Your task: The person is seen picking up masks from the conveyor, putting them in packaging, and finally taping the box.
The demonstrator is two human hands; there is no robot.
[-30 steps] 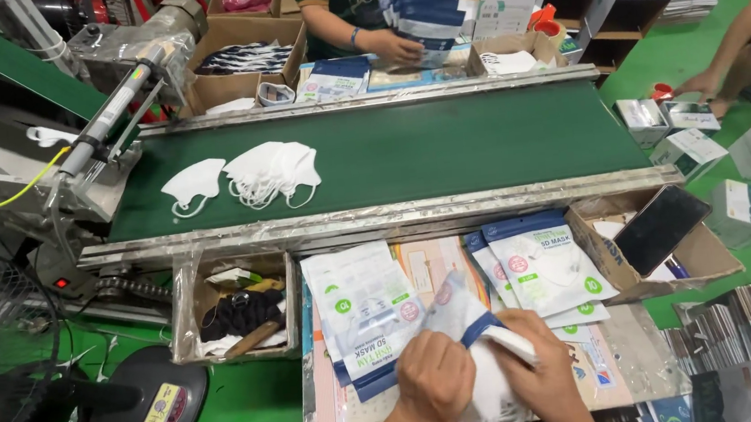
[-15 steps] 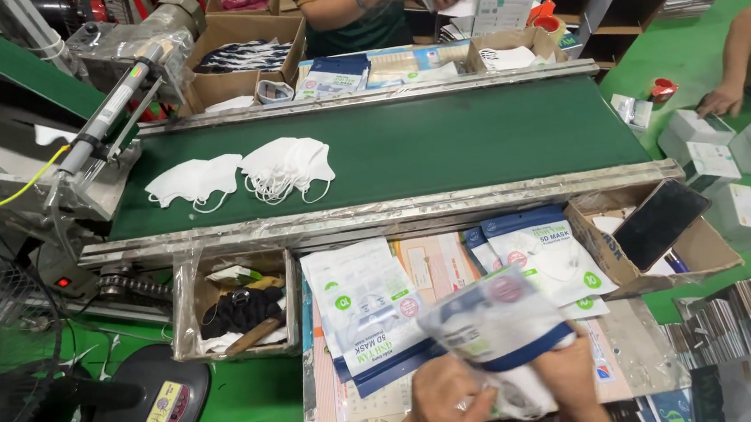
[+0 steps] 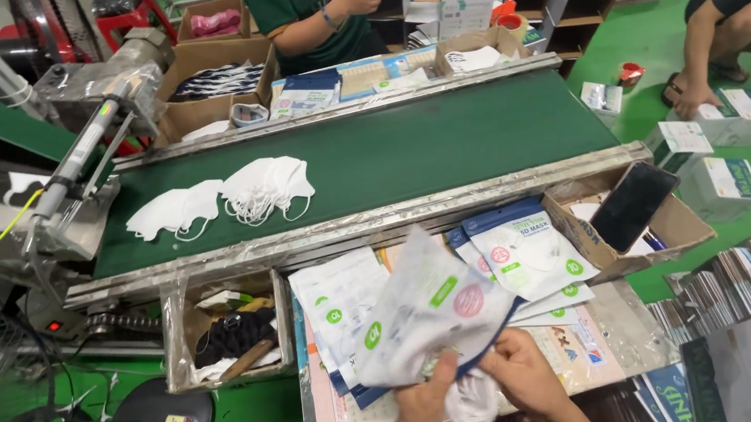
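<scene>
Your left hand [image 3: 424,406] and right hand [image 3: 526,374] sit close together, both pinched on the lower edge of a printed pouch [image 3: 430,319], which stands tilted just above them. Something white [image 3: 472,406], probably masks, bulges between your palms, though the view there is blurred. The pouch looks thin, light and slippery, and it will flex readily; grip it by the open mouth at its two corners. Beneath and beyond your hands lie stacked pouches [image 3: 524,252]. Left of them is a small box [image 3: 228,332] of dark items; right, a carton [image 3: 629,216] with a black slab. Farther off, white masks [image 3: 225,197] rest on the green belt [image 3: 442,142].
</scene>
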